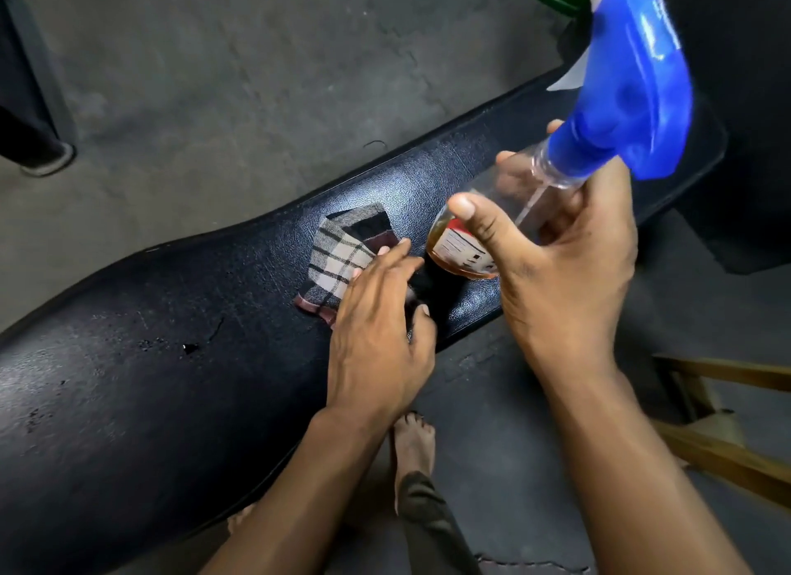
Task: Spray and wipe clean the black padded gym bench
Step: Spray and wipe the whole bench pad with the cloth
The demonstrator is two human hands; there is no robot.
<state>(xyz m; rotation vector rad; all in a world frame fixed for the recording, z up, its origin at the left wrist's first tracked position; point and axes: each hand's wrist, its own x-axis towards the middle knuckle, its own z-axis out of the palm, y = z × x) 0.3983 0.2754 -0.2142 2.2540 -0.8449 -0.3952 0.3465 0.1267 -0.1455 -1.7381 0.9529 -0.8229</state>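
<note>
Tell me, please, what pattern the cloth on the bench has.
Plaid cloth: grey, black, maroon; head view.

Black padded bench [171, 360] running across grey floor [214, 82]; folded plaid cloth [342, 257] lying on bench, wet spots nearby.

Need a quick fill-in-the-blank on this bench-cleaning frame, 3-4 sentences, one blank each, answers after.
1. The right hand holds a clear spray bottle whose trigger head is coloured ____.
2. The left hand rests on a folded ____ cloth.
3. The cloth lies on the black padded ____.
4. The little liquid left in the bottle looks ____ in colour.

Missing words: blue; checked; bench; amber
</note>
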